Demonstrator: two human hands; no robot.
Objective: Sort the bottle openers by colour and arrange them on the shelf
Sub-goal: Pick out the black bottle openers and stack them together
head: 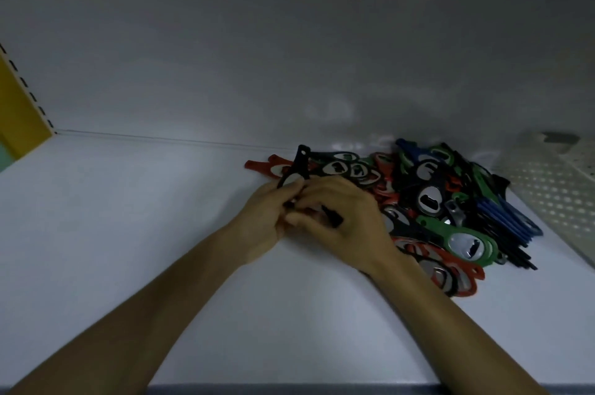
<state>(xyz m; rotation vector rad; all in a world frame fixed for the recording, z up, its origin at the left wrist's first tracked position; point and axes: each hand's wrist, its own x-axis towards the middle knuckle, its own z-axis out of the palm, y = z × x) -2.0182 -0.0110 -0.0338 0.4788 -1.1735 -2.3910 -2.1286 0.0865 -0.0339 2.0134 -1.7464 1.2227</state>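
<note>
A mixed pile of bottle openers (428,198) in red, green, blue and black lies on the white shelf (135,233), right of centre. My left hand (267,217) grips a black bottle opener (297,167) whose handle sticks up and away. My right hand (341,220) meets the left at the pile's left edge and pinches another black opener (331,216), only its end showing. A red opener (260,166) pokes out at the pile's far left. A green opener (463,241) lies on top at the front.
A white perforated basket (553,192) stands at the right, touching the pile. A yellow panel with a slotted upright (19,98) closes the left side. The white back wall (289,56) rises behind the pile. The shelf's front edge (289,388) runs along the bottom.
</note>
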